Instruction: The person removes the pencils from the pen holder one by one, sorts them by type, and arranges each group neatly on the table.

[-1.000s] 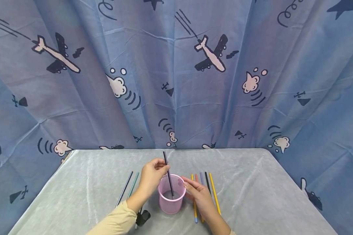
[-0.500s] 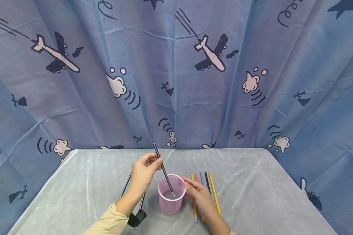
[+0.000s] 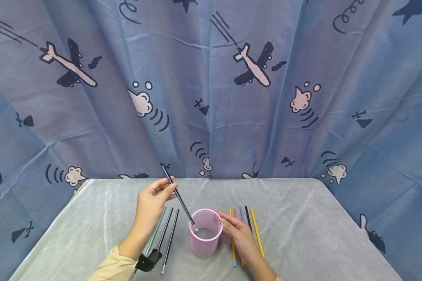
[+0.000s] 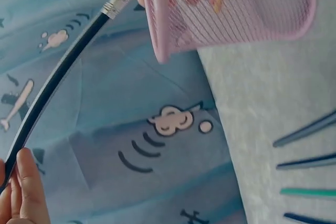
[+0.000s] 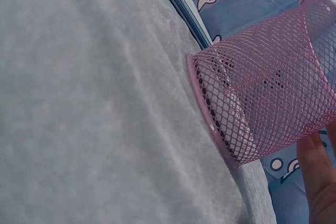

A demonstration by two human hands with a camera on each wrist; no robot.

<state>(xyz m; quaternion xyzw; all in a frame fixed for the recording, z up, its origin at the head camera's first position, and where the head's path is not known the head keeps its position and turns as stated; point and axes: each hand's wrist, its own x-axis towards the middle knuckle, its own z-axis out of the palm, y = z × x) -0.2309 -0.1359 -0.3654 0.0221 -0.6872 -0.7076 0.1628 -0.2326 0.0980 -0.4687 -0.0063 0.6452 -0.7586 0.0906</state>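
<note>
My left hand (image 3: 152, 201) pinches a dark pencil (image 3: 183, 205) between thumb and fingers. The pencil slants down to the right, its eraser end (image 4: 118, 1) lowermost, at the left side of the mouth of a pink mesh pen cup (image 3: 204, 246). Whether that end is inside the rim or just above it I cannot tell. The cup stands upright on the table. On its right side my right hand (image 3: 242, 239) holds it, thumb at the rim and fingers along the outer wall; part of this hand (image 5: 316, 171) shows at the lower right of the right wrist view.
Left of the cup lie a green pencil (image 3: 157, 230) and several dark pencils (image 3: 170, 240). Under and beside the right hand lie several coloured pencils, including a yellow one (image 3: 257, 236). A grey cloth (image 3: 302, 226) covers the table; a patterned blue curtain (image 3: 211, 136) hangs behind.
My left hand has moved left and upward, tilting the pencil further over and drawing its eraser end to the cup's left rim. The cup and right hand have stayed put.
</note>
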